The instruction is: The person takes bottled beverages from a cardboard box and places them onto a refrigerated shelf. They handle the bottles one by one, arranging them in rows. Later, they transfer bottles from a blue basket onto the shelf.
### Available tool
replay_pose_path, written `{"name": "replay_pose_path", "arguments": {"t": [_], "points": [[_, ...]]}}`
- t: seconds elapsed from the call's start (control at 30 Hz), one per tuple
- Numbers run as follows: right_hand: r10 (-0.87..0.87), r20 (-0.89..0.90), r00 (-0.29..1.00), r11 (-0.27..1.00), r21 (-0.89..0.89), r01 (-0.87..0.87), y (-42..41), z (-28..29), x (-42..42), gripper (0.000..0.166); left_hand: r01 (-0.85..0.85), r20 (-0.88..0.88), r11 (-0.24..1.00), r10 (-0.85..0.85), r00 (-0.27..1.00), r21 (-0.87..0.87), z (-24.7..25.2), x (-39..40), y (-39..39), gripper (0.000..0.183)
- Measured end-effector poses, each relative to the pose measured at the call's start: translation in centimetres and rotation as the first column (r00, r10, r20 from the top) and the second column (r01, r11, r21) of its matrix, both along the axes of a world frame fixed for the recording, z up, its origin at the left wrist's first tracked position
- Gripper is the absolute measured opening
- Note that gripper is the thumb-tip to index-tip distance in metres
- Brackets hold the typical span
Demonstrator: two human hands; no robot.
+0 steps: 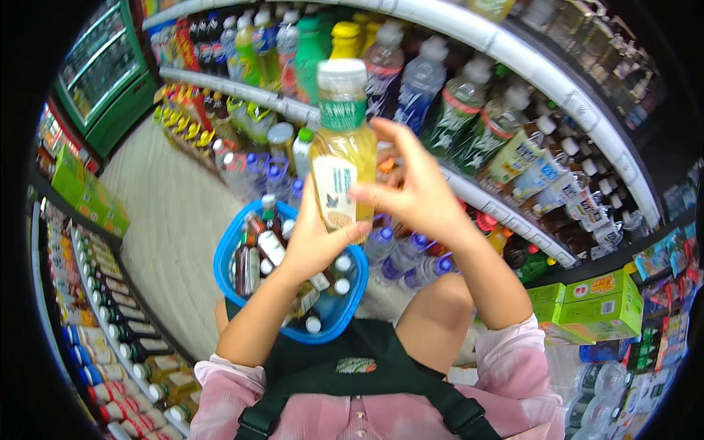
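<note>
My left hand (316,236) holds a plastic bottle of pale yellow drink (344,148) around its lower part. The bottle stands upright, with a white cap, a green neck band and a white label that bears writing. My right hand (410,187) is at the bottle's right side, fingers apart and curved; its thumb lies over the label's edge, and whether it presses there I cannot tell. Below my hands is a blue plastic basket (223,256) with several drink bottles in it, some dark with white caps.
Shelves of drink bottles (423,82) curve across the top and right. Large water bottles with purple caps (385,242) stand low beside the basket. Green cartons (599,308) are at the right, more bottle shelves (126,330) at the left, and a green glass-door cooler (118,110) stands at the upper left.
</note>
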State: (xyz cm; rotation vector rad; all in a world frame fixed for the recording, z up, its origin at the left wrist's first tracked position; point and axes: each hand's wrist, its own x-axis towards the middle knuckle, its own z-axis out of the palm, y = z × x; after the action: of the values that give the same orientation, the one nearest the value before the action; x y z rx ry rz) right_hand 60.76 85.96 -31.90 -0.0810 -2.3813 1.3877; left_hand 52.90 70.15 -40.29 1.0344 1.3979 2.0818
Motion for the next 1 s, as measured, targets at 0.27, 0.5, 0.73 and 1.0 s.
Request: {"name": "replay_pose_path", "arguments": {"t": [0.27,0.5,0.73,1.0], "points": [[-0.189,-0.439,0.878,0.973,0.035,0.227,3.7,7.6,1.7,0.060,-0.034,-0.643,0.993,0.101,0.759,0.115,13.1,-1.9,8.6,0.081],[-0.171,-0.791,0.587,0.786,0.249,0.565,11.6,15.8,-0.9,0.062,-0.232,-0.828,0.913,0.402,0.390,0.334,23.8,-4.6,15.5,0.041],[-0.355,-0.696,0.624,0.692,0.253,0.676,17.0,17.4,-4.3,0.068,-0.272,-0.824,0.897,0.432,0.367,0.349,25.1,-9.3,21.6,0.039],[-0.521,-0.533,0.667,0.489,0.454,0.745,19.6,17.8,-6.3,0.066,-0.328,-0.797,0.882,0.453,0.400,0.338,22.6,-9.5,23.1,0.042]]}}
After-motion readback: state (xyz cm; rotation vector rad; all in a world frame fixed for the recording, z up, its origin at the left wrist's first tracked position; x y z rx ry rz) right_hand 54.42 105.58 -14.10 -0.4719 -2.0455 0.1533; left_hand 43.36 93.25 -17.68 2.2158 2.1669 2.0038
